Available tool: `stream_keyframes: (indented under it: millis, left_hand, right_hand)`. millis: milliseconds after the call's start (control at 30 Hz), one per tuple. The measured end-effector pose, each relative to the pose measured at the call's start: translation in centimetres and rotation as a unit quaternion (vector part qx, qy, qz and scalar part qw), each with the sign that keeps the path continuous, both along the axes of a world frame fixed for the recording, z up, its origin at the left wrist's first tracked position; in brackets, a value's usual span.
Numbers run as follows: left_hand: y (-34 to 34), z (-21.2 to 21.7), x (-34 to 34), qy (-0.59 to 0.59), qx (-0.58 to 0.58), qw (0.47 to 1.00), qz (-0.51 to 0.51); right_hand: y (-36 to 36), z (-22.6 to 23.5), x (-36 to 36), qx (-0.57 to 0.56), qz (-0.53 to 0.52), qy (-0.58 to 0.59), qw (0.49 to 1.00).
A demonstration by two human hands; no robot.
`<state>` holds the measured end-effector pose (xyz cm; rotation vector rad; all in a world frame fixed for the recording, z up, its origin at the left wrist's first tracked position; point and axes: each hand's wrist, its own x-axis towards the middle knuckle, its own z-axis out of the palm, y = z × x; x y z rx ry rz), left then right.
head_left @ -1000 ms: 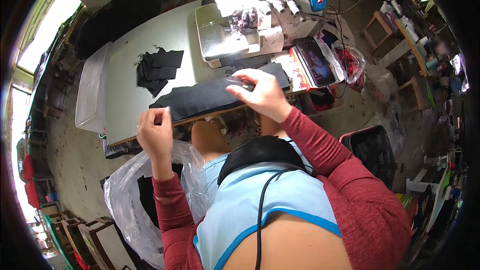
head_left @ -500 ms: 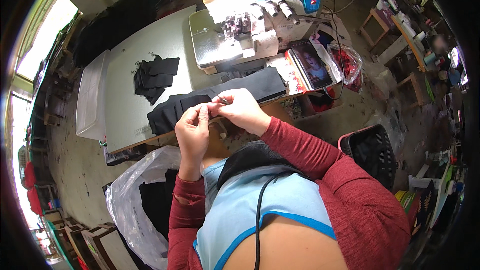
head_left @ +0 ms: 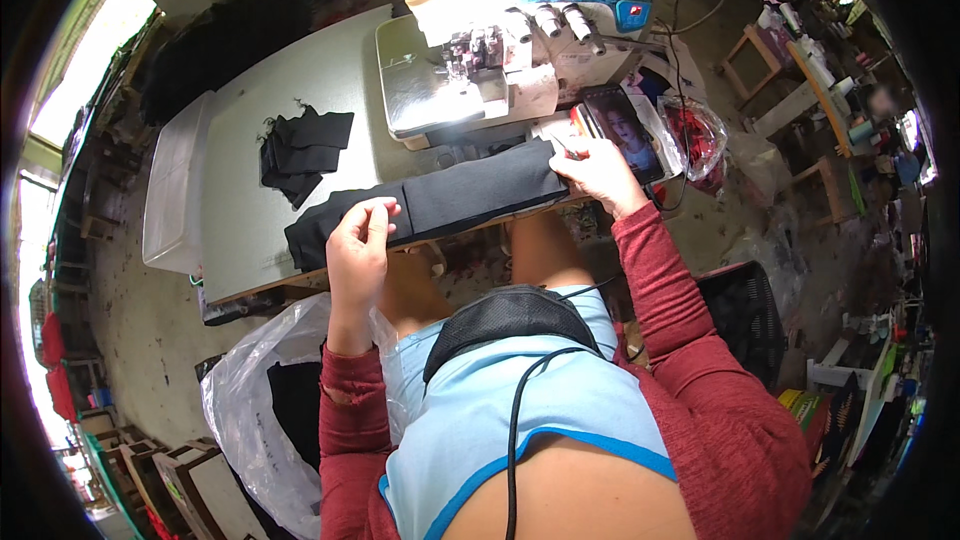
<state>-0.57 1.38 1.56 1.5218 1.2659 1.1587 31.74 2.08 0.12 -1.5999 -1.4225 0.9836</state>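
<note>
A long black fabric piece (head_left: 450,200) lies along the near edge of the pale sewing table (head_left: 300,80). My left hand (head_left: 358,245) has its fingers curled on the fabric's near edge, left of its middle. My right hand (head_left: 600,175) grips the fabric's right end, beside a phone (head_left: 625,130) with a lit screen. A small thin object shows at my right fingertips; I cannot tell what it is. The white overlock sewing machine (head_left: 520,30) stands just behind the fabric.
A small pile of black fabric pieces (head_left: 300,150) sits on the table's left half. A white bin (head_left: 175,190) hangs off the left end. A clear plastic bag (head_left: 250,420) with dark cloth lies by my left knee, a black crate (head_left: 745,310) at my right, a red bag (head_left: 700,130) past the phone.
Half a second ago both hands met above the fabric's middle. Now they are apart: the left has dropped to the near edge, the right has gone to the right end.
</note>
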Motion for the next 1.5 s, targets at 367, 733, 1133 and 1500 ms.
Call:
stream_keyframes:
  millis: [367,733,1133,1500]
  left_hand:
    - [1.2,-1.4,2.5,0.333,0.098,0.932,0.106]
    - [1.4,-0.4,5.6,0.156,0.028,0.986,0.042]
    - [-1.7,2.0,3.7,0.016,0.087,0.956,-0.279]
    - [-2.1,2.4,3.5,0.05,0.054,0.943,-0.325]
  right_hand:
    - [1.1,-2.1,1.1,0.052,-0.036,-0.057,0.996]
    - [0.8,-3.2,0.0,0.116,-0.044,0.088,0.988]
    - [0.4,-5.3,0.8,0.104,0.003,0.001,0.995]
    - [0.1,-3.8,-0.3,0.2,-0.003,-0.045,0.979]
